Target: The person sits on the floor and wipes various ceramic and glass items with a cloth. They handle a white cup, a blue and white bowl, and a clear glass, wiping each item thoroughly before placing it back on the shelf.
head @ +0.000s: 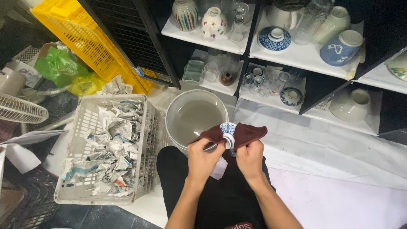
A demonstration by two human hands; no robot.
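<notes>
- Fingers of the left hand [202, 157] are curled shut around a dark red cloth [243, 133] and the small blue-and-white cup [228, 131] wrapped in it; fingers of the right hand [250, 156] are closed on the same cloth from the other side.
- White plastic basket [78, 140], far left: filled with crumpled newspaper [112, 144].
- Yellow crate [80, 38]: leaning behind the basket.
- Grey bucket [195, 116] of water: just beyond the hands.
- Cup position: above the person's lap, at the bucket's near rim.
- Shelves [296, 55], upper right: stocked with bowls and glasses.
</notes>
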